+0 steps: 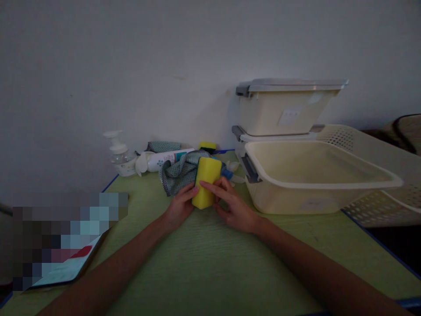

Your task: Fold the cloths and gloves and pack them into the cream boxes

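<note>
A yellow sponge (207,184) with a dark green edge stands tilted upright between my two hands, just above the table. My left hand (180,204) is closed on its lower left side, with the thumb at the edge. On the right, my right hand (235,206) lays its index finger across the yellow face, while its other fingers curl at the right edge and partly behind. A crumpled grey-green cloth (180,170) lies just behind the sponge, which hides part of it.
Behind are a pump bottle (121,156), a white spray can (167,159) and another sponge (207,146). An open cream bin (296,193) stands at right, near a stacked lidded box (283,109) and a perforated basket (388,153). A partly blurred flat object (66,272) lies at left.
</note>
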The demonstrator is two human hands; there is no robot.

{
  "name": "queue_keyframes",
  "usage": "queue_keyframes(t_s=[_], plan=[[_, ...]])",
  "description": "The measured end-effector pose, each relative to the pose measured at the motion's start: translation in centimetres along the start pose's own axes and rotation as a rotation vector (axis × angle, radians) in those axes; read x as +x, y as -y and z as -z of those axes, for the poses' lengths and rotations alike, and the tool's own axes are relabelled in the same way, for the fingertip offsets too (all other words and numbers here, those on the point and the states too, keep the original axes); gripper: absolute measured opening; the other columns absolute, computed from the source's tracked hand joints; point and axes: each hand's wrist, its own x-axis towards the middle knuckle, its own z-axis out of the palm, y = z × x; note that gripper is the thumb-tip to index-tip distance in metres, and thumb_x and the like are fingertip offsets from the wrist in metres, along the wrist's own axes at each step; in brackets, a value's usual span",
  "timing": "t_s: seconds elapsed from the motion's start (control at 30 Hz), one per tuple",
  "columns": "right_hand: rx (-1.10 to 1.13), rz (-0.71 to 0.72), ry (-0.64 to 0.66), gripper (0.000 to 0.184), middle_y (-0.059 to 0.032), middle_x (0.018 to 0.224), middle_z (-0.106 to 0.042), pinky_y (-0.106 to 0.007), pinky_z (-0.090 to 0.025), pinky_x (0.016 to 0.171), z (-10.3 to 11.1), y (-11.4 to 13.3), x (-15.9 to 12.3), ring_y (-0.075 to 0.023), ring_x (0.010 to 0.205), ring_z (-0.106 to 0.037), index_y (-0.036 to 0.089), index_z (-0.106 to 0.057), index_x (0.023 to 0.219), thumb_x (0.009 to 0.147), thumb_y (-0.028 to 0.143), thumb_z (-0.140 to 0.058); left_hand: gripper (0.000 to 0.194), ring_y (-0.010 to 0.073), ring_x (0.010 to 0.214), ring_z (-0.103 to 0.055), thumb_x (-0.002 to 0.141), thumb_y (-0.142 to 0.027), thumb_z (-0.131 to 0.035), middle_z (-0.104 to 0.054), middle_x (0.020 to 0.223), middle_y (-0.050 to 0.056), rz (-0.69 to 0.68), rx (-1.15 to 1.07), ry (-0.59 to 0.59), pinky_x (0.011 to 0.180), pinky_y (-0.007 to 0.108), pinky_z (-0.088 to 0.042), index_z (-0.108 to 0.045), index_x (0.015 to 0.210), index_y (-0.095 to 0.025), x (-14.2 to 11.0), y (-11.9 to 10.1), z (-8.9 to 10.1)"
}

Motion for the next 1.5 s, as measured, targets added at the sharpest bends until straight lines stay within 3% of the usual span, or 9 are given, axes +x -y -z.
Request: queue_keyframes(t_s=[0.13,0.3,0.47,0.57,0.73,0.9,1.07,1.33,1.5], plan=[[-0.021,-0.005,0.018,0.069,-0.0029,0.093,-0.038,-0.032,-0.044,0.080,0.1,0.1,0.1,-0.0158,0.090,-0.042,0.032,-0.037,0.136,0.077,-0.004,-0.041,0.035,0.0274,0.098,-0.059,0.056,-0.023,-0.063,-0.067,0.091,0.006,0.062,-0.132,-0.039,0.093,0.042,-0.042,-0.061,0.090,-0.016,-0.3,-0.8,-0.5],[-0.018,0.028,0.059,0.067,-0.0035,0.093,-0.041,-0.032,-0.045,0.078,0.0,0.1,0.1,-0.0158,0.090,-0.045,0.032,-0.044,0.131,0.076,-0.006,-0.042,0.053,0.0317,0.105,-0.056,0.060,-0.032,-0.050,-0.066,0.101,0.009,0.084,-0.137,0.057,0.091,0.047,-0.043,-0.056,0.110,-0.017,-0.6,-1.5,-0.9],[-0.036,0.068,0.075,0.060,-0.0041,0.092,-0.042,-0.030,-0.045,0.076,-0.2,0.0,0.0,-0.0155,0.087,-0.046,0.028,-0.051,0.126,0.077,-0.005,-0.041,0.056,0.0333,0.104,-0.057,0.060,-0.038,-0.049,-0.066,0.102,0.010,0.130,-0.164,0.078,0.089,0.048,-0.043,-0.056,0.111,-0.016,-0.5,-1.9,-0.9],[-0.066,0.071,0.096,0.057,-0.0044,0.092,-0.043,-0.029,-0.045,0.076,-0.3,0.1,-0.2,-0.0157,0.087,-0.047,0.027,-0.053,0.124,0.077,-0.004,-0.041,0.055,0.0335,0.105,-0.056,0.065,-0.053,-0.049,-0.066,0.100,0.009,0.129,-0.108,0.072,0.087,0.047,-0.045,-0.057,0.107,-0.019,-0.4,-2.1,-0.7],[-0.131,0.070,0.154,0.057,-0.0046,0.093,-0.044,-0.028,-0.045,0.071,-0.5,0.4,-0.4,-0.0158,0.085,-0.048,0.026,-0.055,0.122,0.076,-0.004,-0.041,0.083,0.0333,0.109,-0.055,0.063,-0.086,-0.030,-0.066,0.099,0.010,0.209,-0.142,0.025,0.083,0.044,-0.048,-0.058,0.107,-0.022,-0.3,-2.5,-0.4],[-0.107,0.059,0.125,0.053,-0.0053,0.093,-0.044,-0.029,-0.045,0.075,-0.6,0.4,-0.3,-0.0159,0.087,-0.048,0.022,-0.056,0.120,0.076,-0.004,-0.041,0.067,0.0326,0.107,-0.057,0.071,-0.069,-0.035,-0.067,0.099,0.010,0.252,-0.210,0.034,0.086,0.046,-0.046,-0.057,0.111,-0.019,-0.6,-2.5,0.2],[-0.097,0.054,0.117,0.055,-0.0044,0.092,-0.043,-0.028,-0.045,0.074,-0.5,0.4,-0.2,-0.0155,0.087,-0.047,0.025,-0.055,0.121,0.076,-0.004,-0.041,0.056,0.0339,0.102,-0.058,0.063,-0.048,-0.049,-0.068,0.097,0.010,0.180,-0.138,0.131,0.088,0.049,-0.043,-0.057,0.108,-0.017,-0.6,-2.3,0.6],[-0.135,0.038,0.141,0.052,-0.0049,0.094,-0.044,-0.029,-0.045,0.073,-0.6,0.3,-0.4,-0.0157,0.085,-0.047,0.024,-0.055,0.120,0.076,-0.003,-0.042,0.089,0.0334,0.109,-0.055,0.058,-0.089,-0.026,-0.066,0.098,0.010,0.261,-0.158,0.047,0.085,0.045,-0.045,-0.057,0.108,-0.022,-0.2,-2.2,0.2],[-0.114,0.077,0.110,0.052,-0.0052,0.093,-0.043,-0.029,-0.045,0.073,-0.6,0.2,-0.3,-0.0158,0.085,-0.047,0.022,-0.054,0.120,0.077,-0.003,-0.041,0.061,0.0332,0.107,-0.056,0.067,-0.068,-0.043,-0.069,0.093,0.009,0.262,-0.210,0.031,0.088,0.047,-0.043,-0.061,0.101,-0.020,-0.6,-2.3,0.4]])
